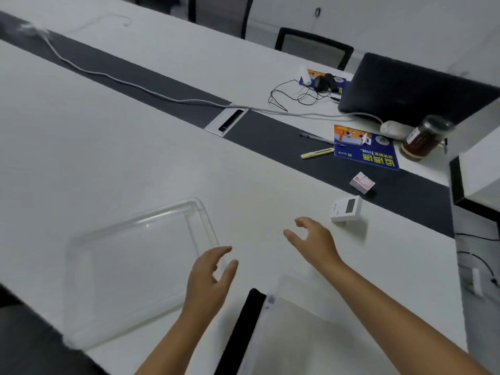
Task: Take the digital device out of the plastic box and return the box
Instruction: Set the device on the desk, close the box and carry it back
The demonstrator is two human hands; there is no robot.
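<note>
A clear plastic box lies on the white table at the lower left, with nothing inside it. The digital device, a small white unit with a grey screen, stands on the table to the right, outside the box. My left hand hovers at the box's right edge with fingers relaxed and spread, holding nothing. My right hand is in the air just left of the device, fingers loosely curved, a short gap from it and holding nothing.
A dark strip runs across the table with a cable slot. Near the device lie a small white-and-red box, a blue booklet, a pen, a yellow stick, a brown jar and a laptop. A black-edged object sits at the near edge.
</note>
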